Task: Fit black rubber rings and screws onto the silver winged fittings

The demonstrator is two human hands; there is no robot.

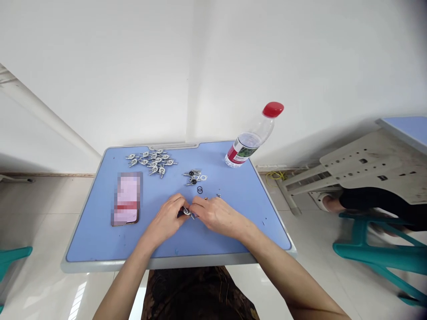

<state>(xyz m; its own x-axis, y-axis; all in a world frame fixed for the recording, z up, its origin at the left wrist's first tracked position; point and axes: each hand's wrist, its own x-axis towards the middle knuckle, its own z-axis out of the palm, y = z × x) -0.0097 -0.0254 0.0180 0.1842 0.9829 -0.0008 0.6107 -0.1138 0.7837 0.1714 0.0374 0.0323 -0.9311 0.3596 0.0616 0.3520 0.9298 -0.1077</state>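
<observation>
Near the front middle of the blue table, my left hand point(167, 218) pinches a small metal fitting with a flat plate and a pin point(186, 211). My right hand point(215, 216) is closed right beside it, fingertips at the fitting; what they grip is hidden. Just beyond the hands lie two black rings point(199, 190) that overlap. Behind them are two metal pieces with black round parts point(192, 178) and flat plates with holes point(203, 178). A few tiny metal bits point(218, 195) lie by my right hand.
A pile of similar metal fittings point(155, 161) lies at the back left of the table point(100, 240). A phone point(127, 198) lies at the left. A red-capped water bottle point(245, 144) stands at the back right. Beyond are a teal stool point(376, 255) and a person's leg point(367, 204).
</observation>
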